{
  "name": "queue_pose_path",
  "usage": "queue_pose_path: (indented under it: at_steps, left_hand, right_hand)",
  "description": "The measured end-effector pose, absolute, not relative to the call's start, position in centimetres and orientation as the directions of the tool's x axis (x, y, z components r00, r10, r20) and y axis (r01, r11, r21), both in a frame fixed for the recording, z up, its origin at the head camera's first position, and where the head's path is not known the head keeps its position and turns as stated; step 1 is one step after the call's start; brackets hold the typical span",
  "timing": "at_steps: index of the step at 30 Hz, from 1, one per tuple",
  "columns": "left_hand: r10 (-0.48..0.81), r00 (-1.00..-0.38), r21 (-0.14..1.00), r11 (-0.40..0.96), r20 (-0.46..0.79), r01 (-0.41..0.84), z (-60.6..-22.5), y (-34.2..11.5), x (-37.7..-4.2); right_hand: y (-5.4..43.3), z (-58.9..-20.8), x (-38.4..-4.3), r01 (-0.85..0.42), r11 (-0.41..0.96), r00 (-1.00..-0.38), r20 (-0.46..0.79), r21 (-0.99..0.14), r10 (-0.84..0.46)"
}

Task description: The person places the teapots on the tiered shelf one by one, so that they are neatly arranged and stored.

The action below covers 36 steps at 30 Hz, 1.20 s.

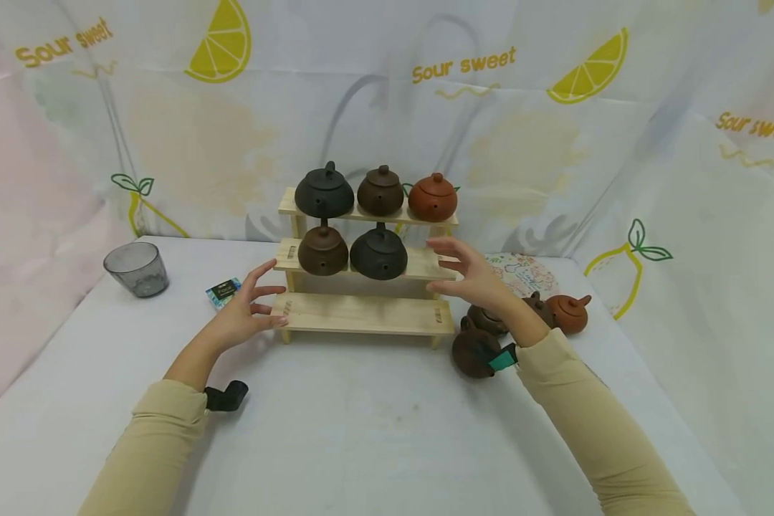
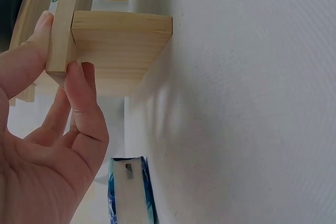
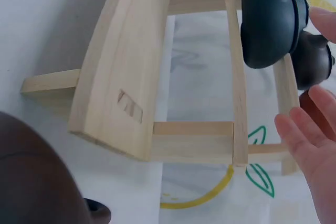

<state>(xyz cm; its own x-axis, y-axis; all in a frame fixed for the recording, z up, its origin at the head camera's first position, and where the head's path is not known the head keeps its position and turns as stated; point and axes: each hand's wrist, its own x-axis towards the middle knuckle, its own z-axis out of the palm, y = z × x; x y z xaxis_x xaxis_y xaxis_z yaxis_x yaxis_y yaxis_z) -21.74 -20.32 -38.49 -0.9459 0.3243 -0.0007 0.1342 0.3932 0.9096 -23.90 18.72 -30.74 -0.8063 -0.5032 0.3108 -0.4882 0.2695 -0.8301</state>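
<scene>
A three-tier wooden display rack stands mid-table. My left hand pinches the left end of its lowest shelf; in the left wrist view the thumb lies on top and the fingers curl beneath the board. Beside the right end of the middle shelf, my right hand holds nothing, its fingers spread and slightly bent. The top tier carries a black teapot, a brown teapot and an orange-red teapot. On the middle tier sit another brown teapot and a second black teapot. The lowest shelf is bare.
Right of the rack, several more teapots stand on the table, among them a dark brown one and a reddish one. A round patterned mat lies behind them. At the left are a grey glass and a small blue packet.
</scene>
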Motion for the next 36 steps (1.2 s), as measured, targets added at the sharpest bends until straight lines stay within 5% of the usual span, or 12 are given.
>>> queue_pose_path:
  at_steps: [28,36]
  left_hand:
    - [0.325,-0.946,0.910,0.395,-0.008,0.128,-38.4,-20.2,-21.7]
    - [0.315,-0.949,0.903,0.411,-0.011,0.125,-38.4,-20.3,-21.9]
  right_hand:
    - [24.7,-34.6,-17.9,-0.412,0.332,-0.878,0.273,-0.848,-0.394]
    - [26.2,-36.6,-16.4,-0.483,0.285,-0.844,0.353,-0.828,-0.405]
